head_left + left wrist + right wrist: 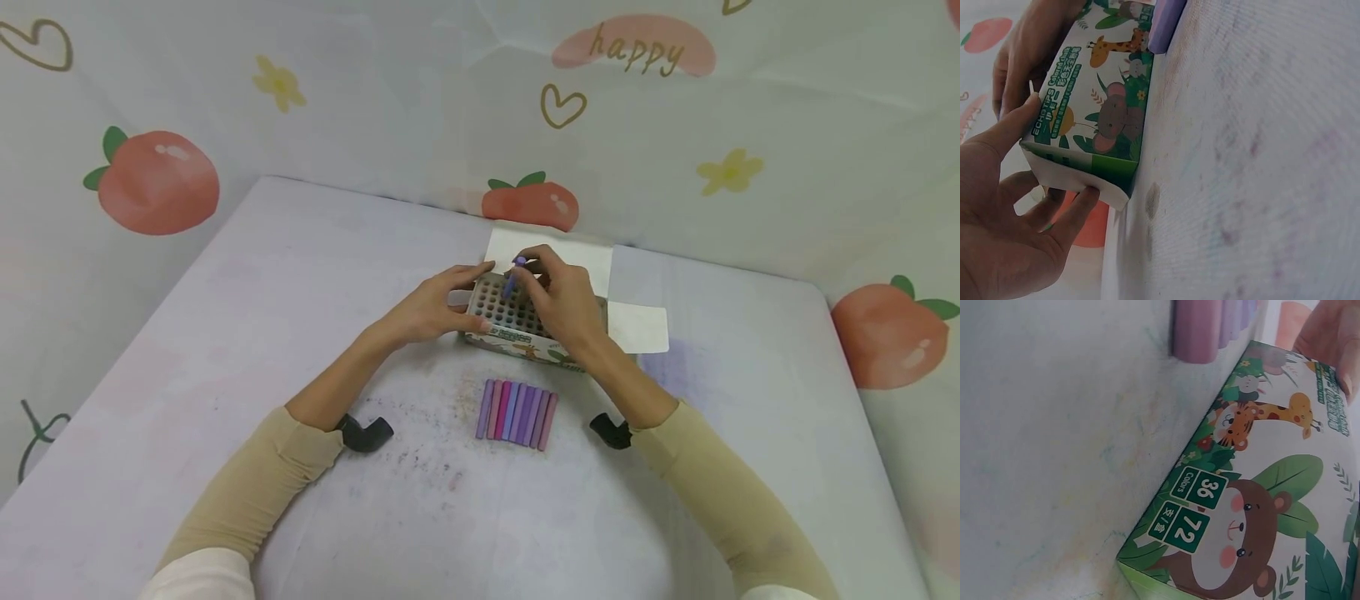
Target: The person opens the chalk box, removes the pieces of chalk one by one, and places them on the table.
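Observation:
A printed chalk box (517,337) stands on the table with its lid raised at the back, showing a top full of round holes. My left hand (435,308) holds the box at its left end, thumb on the front edge and fingers at the side flap (1075,172). Between thumb and fingers of my right hand (566,300) is a purple chalk stick (513,277), upright and slightly tilted, its lower end at the holes. In front of the box lies a row of several pink, purple and blue chalk sticks (517,414), side by side.
The box's white lid (592,258) leans back, and a side flap (637,327) sticks out to the right. Black wrist devices (366,435) show beside both forearms. Chalk dust smudges the white table (390,525); a printed curtain (420,100) hangs behind.

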The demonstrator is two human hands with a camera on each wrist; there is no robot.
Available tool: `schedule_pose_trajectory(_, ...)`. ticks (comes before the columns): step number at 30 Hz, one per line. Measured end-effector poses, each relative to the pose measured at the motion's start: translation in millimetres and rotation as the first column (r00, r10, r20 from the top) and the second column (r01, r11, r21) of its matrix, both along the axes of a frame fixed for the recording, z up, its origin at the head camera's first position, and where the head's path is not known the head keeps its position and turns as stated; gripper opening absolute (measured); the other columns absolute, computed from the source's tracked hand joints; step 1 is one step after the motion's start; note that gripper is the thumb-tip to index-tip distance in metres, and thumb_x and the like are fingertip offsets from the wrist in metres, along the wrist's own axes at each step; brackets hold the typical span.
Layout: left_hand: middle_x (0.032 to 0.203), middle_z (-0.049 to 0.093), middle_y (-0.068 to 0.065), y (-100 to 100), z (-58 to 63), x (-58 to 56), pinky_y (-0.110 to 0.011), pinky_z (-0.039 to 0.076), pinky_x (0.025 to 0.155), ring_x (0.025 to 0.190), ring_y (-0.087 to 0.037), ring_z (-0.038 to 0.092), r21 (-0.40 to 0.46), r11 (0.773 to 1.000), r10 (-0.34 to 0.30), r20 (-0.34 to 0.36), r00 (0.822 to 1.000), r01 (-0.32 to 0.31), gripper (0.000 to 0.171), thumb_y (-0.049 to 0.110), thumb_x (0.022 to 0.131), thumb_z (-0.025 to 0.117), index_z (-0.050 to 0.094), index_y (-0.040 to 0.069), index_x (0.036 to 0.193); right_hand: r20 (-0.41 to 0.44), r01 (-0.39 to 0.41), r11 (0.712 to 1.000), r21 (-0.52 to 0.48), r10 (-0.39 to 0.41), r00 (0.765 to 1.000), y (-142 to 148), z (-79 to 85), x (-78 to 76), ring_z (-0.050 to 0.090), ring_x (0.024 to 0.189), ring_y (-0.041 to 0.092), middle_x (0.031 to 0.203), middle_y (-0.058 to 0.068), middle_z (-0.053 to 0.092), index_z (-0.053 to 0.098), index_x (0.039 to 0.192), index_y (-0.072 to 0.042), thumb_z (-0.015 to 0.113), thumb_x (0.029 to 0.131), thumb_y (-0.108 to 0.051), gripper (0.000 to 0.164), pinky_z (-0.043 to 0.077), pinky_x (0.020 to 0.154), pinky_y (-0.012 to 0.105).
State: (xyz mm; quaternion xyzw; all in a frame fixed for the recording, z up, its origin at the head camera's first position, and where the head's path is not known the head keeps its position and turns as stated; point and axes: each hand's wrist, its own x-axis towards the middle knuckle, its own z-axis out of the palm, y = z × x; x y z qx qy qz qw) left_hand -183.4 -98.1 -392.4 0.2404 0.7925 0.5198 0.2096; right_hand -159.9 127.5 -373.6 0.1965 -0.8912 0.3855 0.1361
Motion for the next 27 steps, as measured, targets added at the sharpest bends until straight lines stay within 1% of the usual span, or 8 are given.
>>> schedule_pose_trajectory(2,0.158,0.028,-0.007,0,-0.7,-0.4,-0.031,0.048,0.107,0.143,-0.024,0.032,-0.006,1.000,-0.002,-0.003,1.000,0.002,0.089,0.022,0.084,0.082,0.031,0.027,0.157,-0.029,0.002,0.998,-0.062,-0.004,1.000,2,0.1,1.3,0.072,0.071,0.022,0.096,0.012,0.075,0.064,0.116,-0.005,0.063,0.099,-0.020,0.022,0.044,0.048,0.023)
schedule_pose_trajectory(4,0.158,0.028,-0.007,0,-0.7,-0.2,-0.031,0.048,0.107,0.143,-0.024,0.032,-0.007,1.000,-0.002,-0.001,1.000,0.002,0.089,0.022,0.084,0.082,0.031,0.027,0.157,-0.030,-0.005,0.993,-0.117,0.002,1.000,4,1.5,3.0,0.071,0.070,0.022,0.093,0.011,0.075,0.065,0.116,-0.005,0.064,0.099,-0.019,0.022,0.043,0.047,0.020)
schedule_pose_trajectory(6,0.158,0.028,-0.007,1,-0.7,-0.2,-0.030,0.048,0.107,0.143,-0.024,0.033,-0.011,1.000,0.000,-0.002,1.000,0.000,0.089,0.022,0.084,0.082,0.032,0.028,0.157,-0.004,-0.011,0.986,-0.165,0.010,1.000,6,3.6,5.3,0.071,0.068,0.023,0.092,0.010,0.075,0.065,0.115,-0.004,0.064,0.098,-0.018,0.022,0.046,0.048,0.019)
schedule_pose_trajectory(7,0.158,0.028,-0.007,1,-0.4,-0.1,-0.030,0.048,0.107,0.143,-0.023,0.033,-0.011,1.000,0.000,-0.002,1.000,0.000,0.089,0.022,0.084,0.083,0.032,0.028,0.157,0.018,-0.013,0.981,-0.193,0.017,1.000,7,4.8,6.4,0.071,0.069,0.023,0.092,0.009,0.075,0.065,0.116,-0.004,0.064,0.099,-0.018,0.022,0.051,0.051,0.019)
schedule_pose_trajectory(11,0.158,0.029,-0.006,0,1.0,0.6,-0.030,0.050,0.105,0.141,-0.024,0.036,-0.019,1.000,0.010,-0.008,1.000,-0.010,0.089,0.023,0.084,0.083,0.033,0.028,0.157,0.099,-0.004,0.951,-0.308,0.036,0.994,13,9.7,10.8,0.072,0.073,0.027,0.096,0.011,0.075,0.065,0.117,0.000,0.062,0.100,-0.018,0.025,0.061,0.057,0.031)
schedule_pose_trajectory(14,0.158,0.029,-0.006,0,1.7,0.8,-0.030,0.050,0.105,0.141,-0.025,0.036,-0.040,0.999,0.012,-0.021,1.000,-0.013,0.089,0.025,0.084,0.083,0.032,0.030,0.157,0.152,0.011,0.926,-0.378,0.050,0.987,17,13.5,15.2,0.071,0.078,0.034,0.098,0.014,0.074,0.063,0.118,0.003,0.061,0.100,-0.017,0.027,0.063,0.061,0.037)
schedule_pose_trajectory(19,0.159,0.027,-0.006,0,2.0,0.8,-0.031,0.050,0.105,0.143,-0.025,0.034,-0.058,0.998,0.008,-0.027,1.000,-0.010,0.090,0.027,0.084,0.083,0.031,0.032,0.157,0.235,0.046,0.903,-0.427,0.061,0.970,23,20.6,27.8,0.070,0.084,0.039,0.101,0.019,0.072,0.062,0.120,0.005,0.060,0.101,-0.016,0.028,0.064,0.066,0.037)
schedule_pose_trajectory(27,0.160,0.026,-0.007,0,1.3,1.3,-0.032,0.049,0.106,0.143,-0.027,0.034,-0.058,0.998,0.006,-0.027,1.000,-0.007,0.090,0.027,0.084,0.083,0.031,0.032,0.157,0.300,0.045,0.889,-0.455,0.106,0.948,35,26.4,48.0,0.072,0.084,0.034,0.102,0.023,0.069,0.059,0.121,0.008,0.059,0.101,-0.015,0.030,0.064,0.071,0.043)
